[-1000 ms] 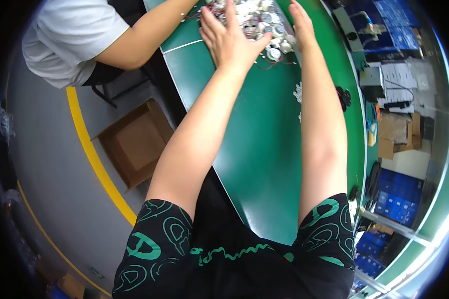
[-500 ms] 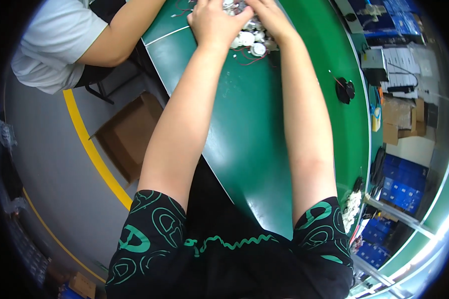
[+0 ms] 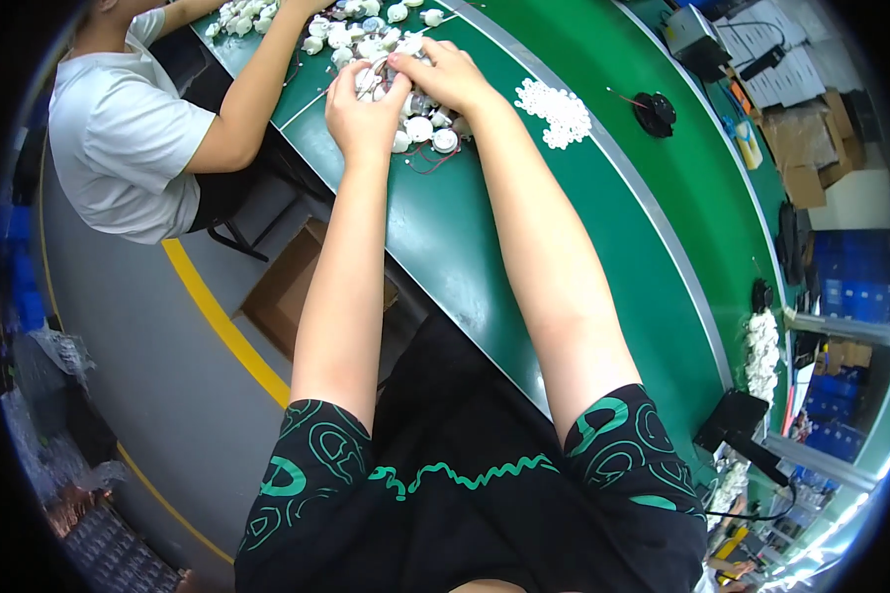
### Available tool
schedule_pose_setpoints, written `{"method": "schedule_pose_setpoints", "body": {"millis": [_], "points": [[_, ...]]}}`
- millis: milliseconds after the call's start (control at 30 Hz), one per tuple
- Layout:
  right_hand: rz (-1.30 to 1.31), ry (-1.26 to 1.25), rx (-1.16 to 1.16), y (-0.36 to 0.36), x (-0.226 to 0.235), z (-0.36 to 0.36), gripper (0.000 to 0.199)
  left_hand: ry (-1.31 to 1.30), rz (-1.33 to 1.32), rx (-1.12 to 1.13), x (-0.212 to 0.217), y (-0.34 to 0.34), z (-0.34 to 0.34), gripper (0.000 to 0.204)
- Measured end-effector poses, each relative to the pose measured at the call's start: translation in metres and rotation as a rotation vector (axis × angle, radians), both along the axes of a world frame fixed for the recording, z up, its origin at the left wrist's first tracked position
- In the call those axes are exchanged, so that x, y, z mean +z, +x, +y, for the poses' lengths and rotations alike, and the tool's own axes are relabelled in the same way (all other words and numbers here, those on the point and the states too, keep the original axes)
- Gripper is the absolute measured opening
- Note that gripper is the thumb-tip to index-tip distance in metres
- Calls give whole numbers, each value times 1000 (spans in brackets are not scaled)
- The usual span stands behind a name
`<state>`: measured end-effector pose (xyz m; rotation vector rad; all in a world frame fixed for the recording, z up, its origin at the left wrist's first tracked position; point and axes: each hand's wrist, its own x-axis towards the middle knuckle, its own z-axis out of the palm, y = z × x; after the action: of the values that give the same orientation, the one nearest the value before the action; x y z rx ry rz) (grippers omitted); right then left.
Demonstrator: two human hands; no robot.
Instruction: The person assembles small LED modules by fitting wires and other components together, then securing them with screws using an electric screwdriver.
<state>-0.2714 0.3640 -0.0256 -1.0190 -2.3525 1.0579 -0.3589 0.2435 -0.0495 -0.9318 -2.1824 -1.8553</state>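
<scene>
Both hands meet at a pile of small white round parts point(image 3: 418, 129) with thin red wires, lying on the green table point(image 3: 455, 247). My left hand point(image 3: 364, 124) is closed, thumb and fingers curled around a small white round part point(image 3: 369, 87). Right beside it, my right hand point(image 3: 450, 79) is closed too, its thumb and fingertips bent in toward that same part. What the right fingertips pinch is too small to make out. Some of the pile is hidden behind my fingers.
A cluster of small white rings point(image 3: 554, 112) lies to the right. Beyond a grey rail, a black round object point(image 3: 654, 115) with a wire sits on a green surface. At left a co-worker in a white shirt point(image 3: 129, 128) reaches to another white heap point(image 3: 245, 17). A cardboard box point(image 3: 287, 287) stands below the table.
The view has shifted, bringing the pile, the white rings and the co-worker further into sight. My hands have drawn together, with the left now around a white part.
</scene>
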Motion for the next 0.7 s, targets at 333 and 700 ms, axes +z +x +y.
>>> {"method": "schedule_pose_setpoints", "body": {"millis": [333, 700], "points": [[154, 14, -1, 53, -9, -46, 70, -65, 51, -46, 2, 63, -59, 48], [208, 59, 48, 133, -5, -99, 60, -67, -37, -122, 7, 135, -111, 49]]}}
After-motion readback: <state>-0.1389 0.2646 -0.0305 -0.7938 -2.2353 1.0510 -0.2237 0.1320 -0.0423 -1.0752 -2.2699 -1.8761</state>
